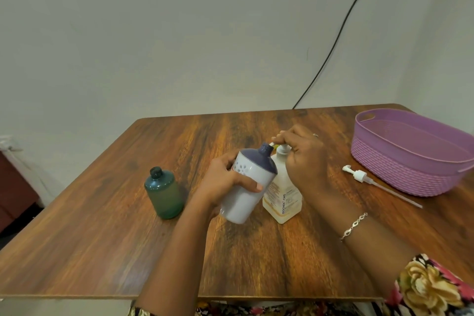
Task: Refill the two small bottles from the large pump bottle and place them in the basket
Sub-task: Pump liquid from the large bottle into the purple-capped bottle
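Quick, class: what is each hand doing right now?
Left hand: grips the white bottle, tilted.
Right hand: pinches the nozzle of the large pump bottle.

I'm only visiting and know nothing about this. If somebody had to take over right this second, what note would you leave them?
Left hand grips the white bottle, tilted, with its open neck at the spout of the pump bottle.
Right hand holds the pump head.
Green bottle stands uncapped at the left of the table; I cannot tell how full it is.
A loose pump lies beside the basket, which holds no bottle.
Done: both small bottles opened.
Left: fill the white bottle, check the green one, put both in the basket.
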Demonstrator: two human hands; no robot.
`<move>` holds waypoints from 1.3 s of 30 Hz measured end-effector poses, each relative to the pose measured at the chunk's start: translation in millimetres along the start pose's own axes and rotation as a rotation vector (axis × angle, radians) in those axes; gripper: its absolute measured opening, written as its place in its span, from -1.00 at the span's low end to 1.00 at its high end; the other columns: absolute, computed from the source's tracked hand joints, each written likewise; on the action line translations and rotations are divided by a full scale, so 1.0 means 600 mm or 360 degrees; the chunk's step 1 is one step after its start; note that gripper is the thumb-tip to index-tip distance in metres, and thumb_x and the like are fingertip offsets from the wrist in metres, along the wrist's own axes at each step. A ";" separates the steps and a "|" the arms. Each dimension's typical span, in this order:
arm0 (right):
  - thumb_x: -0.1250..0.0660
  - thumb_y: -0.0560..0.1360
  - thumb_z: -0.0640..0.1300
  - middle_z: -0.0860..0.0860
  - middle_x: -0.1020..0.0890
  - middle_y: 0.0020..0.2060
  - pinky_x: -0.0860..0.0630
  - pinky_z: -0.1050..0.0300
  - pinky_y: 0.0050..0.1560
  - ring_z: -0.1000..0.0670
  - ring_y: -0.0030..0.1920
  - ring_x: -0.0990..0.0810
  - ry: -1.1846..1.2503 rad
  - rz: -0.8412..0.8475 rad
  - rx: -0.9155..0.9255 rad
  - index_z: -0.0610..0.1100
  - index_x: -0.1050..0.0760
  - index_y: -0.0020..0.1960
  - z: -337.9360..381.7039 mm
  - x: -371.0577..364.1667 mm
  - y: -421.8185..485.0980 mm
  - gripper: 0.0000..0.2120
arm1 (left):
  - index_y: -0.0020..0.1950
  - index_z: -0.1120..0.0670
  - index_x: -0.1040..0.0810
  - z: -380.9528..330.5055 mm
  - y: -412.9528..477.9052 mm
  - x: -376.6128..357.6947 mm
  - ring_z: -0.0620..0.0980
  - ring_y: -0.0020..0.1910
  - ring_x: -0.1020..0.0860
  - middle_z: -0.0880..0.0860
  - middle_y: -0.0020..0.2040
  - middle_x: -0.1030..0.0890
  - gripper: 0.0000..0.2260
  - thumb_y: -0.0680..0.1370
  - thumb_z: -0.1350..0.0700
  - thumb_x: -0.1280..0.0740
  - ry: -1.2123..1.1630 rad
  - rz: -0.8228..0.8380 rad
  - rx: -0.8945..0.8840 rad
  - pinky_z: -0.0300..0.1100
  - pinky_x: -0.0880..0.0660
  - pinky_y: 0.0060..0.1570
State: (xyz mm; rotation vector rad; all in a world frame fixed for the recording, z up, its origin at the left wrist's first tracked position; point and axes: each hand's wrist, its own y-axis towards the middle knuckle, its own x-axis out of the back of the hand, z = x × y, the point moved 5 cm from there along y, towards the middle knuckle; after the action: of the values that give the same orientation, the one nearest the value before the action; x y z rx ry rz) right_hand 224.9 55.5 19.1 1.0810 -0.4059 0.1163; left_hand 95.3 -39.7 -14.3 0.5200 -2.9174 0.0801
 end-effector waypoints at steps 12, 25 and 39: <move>-0.25 0.37 -0.49 -0.11 -0.60 -0.27 -0.44 0.20 -0.29 0.03 -0.23 -0.51 0.0044 0.0016 -0.0008 -0.28 -0.63 -0.13 0.004 0.005 0.008 -0.76 | 0.15 0.03 -0.54 0.000 0.004 -0.001 0.15 0.01 -0.58 0.12 0.05 -0.61 -0.42 0.13 0.17 -0.48 0.0012 -0.0006 -0.0022 0.10 -0.56 -0.05; -0.18 0.37 -0.44 -0.13 -0.62 -0.22 -0.53 0.10 -0.26 -0.10 -0.18 -0.58 0.0088 0.0050 0.0025 -0.29 -0.63 -0.10 0.017 0.009 0.002 -0.73 | -0.02 -0.03 -0.56 0.002 -0.003 -0.006 -0.03 -0.17 -0.59 0.01 -0.09 -0.62 -0.61 0.28 0.34 -0.48 -0.0071 0.0006 -0.0022 -0.27 -0.52 -0.38; -0.19 0.34 -0.48 -0.15 -0.61 -0.28 -0.54 0.07 -0.29 -0.11 -0.23 -0.58 -0.0001 0.0046 0.0086 -0.32 -0.62 -0.22 0.021 0.003 -0.003 -0.77 | -0.02 -0.03 -0.56 0.003 -0.005 -0.005 -0.03 -0.16 -0.59 0.01 -0.08 -0.62 -0.60 0.28 0.37 -0.46 -0.0098 -0.0009 -0.0031 -0.26 -0.54 -0.38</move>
State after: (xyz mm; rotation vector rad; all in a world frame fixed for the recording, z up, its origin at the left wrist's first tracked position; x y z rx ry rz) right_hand 223.7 43.4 23.6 1.1285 -0.4213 0.1531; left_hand 98.5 -41.6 -16.7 0.5365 -2.9730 0.0352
